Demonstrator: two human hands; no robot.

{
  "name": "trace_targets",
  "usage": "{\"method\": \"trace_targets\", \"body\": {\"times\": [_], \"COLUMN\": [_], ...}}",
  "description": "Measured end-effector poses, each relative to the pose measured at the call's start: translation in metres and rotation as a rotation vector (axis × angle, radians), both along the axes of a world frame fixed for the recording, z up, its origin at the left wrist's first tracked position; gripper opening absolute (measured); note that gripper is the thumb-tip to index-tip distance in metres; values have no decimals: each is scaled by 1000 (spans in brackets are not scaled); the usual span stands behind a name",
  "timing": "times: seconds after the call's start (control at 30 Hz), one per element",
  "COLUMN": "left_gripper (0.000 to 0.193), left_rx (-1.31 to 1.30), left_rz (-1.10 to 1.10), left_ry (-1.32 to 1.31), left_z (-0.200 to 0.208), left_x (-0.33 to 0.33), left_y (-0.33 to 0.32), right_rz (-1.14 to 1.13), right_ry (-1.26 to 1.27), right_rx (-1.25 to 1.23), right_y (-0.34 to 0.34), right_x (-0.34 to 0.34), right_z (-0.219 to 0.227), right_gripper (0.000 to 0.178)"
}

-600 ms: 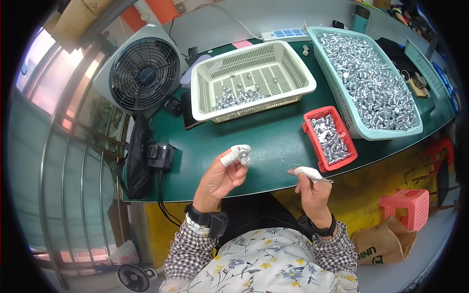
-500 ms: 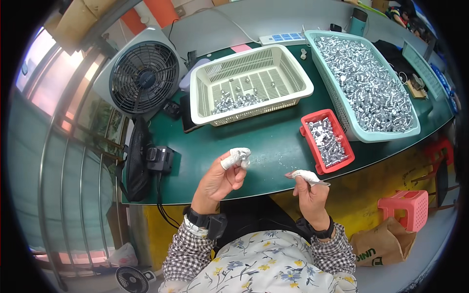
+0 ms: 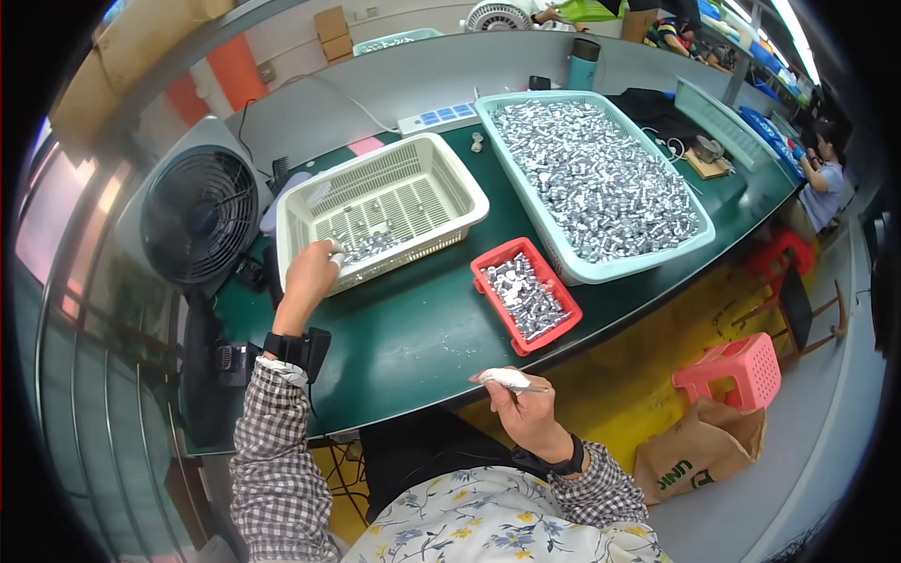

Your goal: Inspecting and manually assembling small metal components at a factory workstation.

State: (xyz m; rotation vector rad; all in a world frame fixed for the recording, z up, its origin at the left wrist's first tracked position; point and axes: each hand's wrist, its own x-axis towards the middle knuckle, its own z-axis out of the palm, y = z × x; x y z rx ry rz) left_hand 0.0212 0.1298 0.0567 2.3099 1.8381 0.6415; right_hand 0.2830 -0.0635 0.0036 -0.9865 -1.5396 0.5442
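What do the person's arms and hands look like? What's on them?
Black-and-white checked cloth sleeves cover both forearms. The left wrist has a black strap with a boxy black piece, and a pale cloth cuff shows beside it. A black wristband circles the right wrist. White finger wrapping shows on the left hand and right hand.

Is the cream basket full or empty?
Neither: the cream basket is partly filled. Some small metal parts lie inside, but much of its slatted floor shows.
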Motion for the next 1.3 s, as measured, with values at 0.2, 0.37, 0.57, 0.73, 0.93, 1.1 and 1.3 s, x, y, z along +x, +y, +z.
{"method": "trace_targets", "body": {"times": [0.2, 0.37, 0.57, 0.73, 0.93, 1.1, 1.3], "left_gripper": [14, 9, 14, 16, 17, 16, 20], "left_rx": [306, -53, 65, 89, -101, -371, -732], "left_rz": [-88, -661, -485, -469, -373, -159, 44], "left_ry": [-106, -270, 269, 218, -162, -532, -1151], "left_z": [0, -5, -32, -35, 11, -5, -65], "left_x": [65, 164, 209, 203, 136, 45, -16], "left_y": [4, -19, -25, -26, -40, -84, -124], "right_rz": [-6, 6, -37, -54, -38, 35, 137], "right_ry": [4, -12, 21, -31, -5, -28, -60], "right_rx": [15, -82, -53, -42, -168, -194, -111], "right_y": [4, -3, -10, -13, -4, 13, 48], "right_x": [16, 21, 34, 37, 30, 5, -49], "right_z": [1, 7, 4, 1, -10, -29, -37], "right_gripper": [10, 5, 12, 12, 5, 5, 11]}}
